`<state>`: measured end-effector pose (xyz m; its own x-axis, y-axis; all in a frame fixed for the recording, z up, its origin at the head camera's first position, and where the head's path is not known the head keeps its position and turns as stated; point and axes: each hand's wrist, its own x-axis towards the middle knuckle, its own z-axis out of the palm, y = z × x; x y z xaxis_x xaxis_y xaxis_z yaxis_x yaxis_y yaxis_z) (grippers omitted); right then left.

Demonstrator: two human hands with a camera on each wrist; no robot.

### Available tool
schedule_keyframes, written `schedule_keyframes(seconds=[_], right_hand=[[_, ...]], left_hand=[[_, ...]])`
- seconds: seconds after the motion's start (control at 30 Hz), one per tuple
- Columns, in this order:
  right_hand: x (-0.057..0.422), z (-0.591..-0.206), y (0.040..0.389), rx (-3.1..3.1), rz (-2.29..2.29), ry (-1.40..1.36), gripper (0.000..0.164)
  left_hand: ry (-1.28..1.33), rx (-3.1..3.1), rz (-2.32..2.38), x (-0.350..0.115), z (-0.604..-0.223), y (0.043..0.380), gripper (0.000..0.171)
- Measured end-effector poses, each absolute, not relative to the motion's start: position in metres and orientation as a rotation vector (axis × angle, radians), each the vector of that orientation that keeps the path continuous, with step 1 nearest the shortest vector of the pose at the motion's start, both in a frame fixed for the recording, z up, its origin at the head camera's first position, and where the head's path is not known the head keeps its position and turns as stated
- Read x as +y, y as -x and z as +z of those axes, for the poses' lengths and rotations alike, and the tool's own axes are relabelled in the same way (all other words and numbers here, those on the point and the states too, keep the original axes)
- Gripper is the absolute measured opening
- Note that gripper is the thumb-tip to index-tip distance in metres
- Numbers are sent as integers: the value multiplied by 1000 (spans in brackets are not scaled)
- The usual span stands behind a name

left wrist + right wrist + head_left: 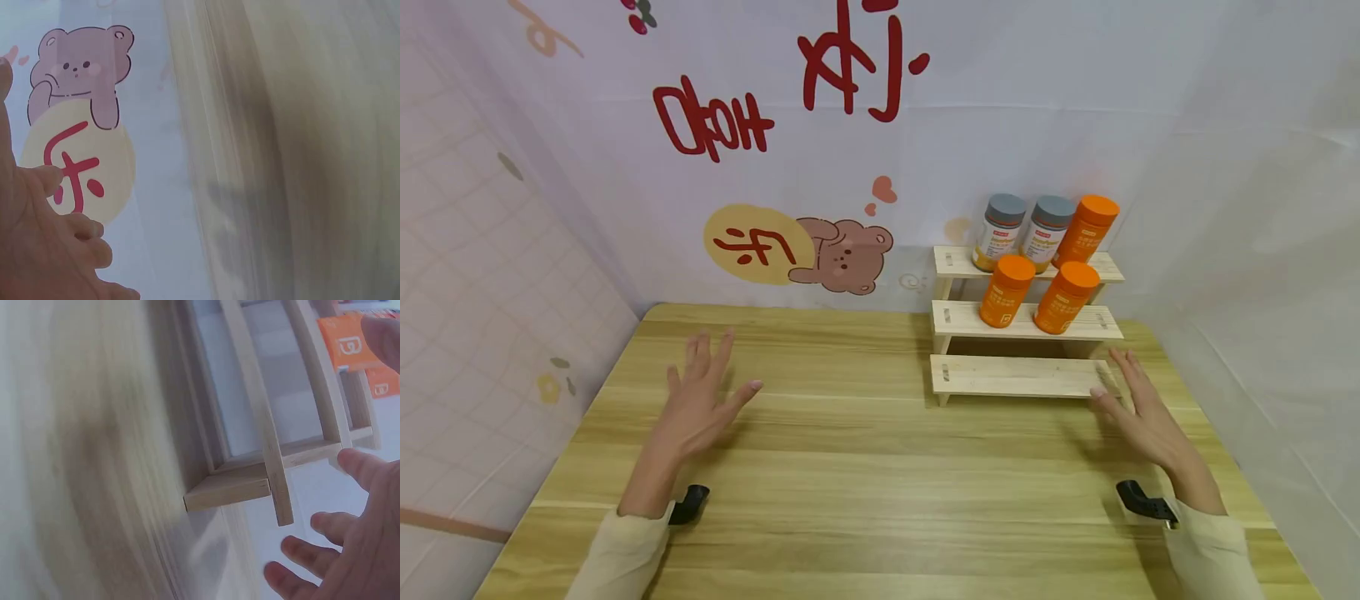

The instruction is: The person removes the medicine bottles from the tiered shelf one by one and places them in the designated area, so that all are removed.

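My left hand [698,410] hovers over the left part of the table, fingers spread and holding nothing. Over on the right, my right hand [1144,417] is also spread and holds nothing, its thumb overlapping the end of a three-step wooden rack [1015,377] in the head view. On the rack's top step stand two grey-capped bottles [1001,233] and an orange bottle [1087,232]. The middle step carries two more orange bottles, one on the left [1006,292] and one on the right [1064,300]. In the right wrist view, the fingers [359,465] appear beside the rack's end.
A wood-grain table [880,483] spreads out beneath both hands. Behind it hangs a white cloth [1075,100] printed with red characters and a pink bear [850,258]. More cloth borders the table's left and right sides. Each wrist wears a black camera mount [691,504].
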<state>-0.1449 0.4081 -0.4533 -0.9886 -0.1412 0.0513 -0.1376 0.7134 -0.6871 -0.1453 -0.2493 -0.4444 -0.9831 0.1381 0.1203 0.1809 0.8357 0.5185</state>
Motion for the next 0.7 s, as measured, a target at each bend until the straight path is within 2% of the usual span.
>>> schedule_keyframes(seconds=[0.4,0.7], right_hand=[[415,-457,155,2821,-1297,134,68],[419,-465,165,2805,-1365,43,72]], left_hand=[[333,-2870,-938,-228,-443,156,89],[339,-2836,-1009,-211,-445,163,88]])
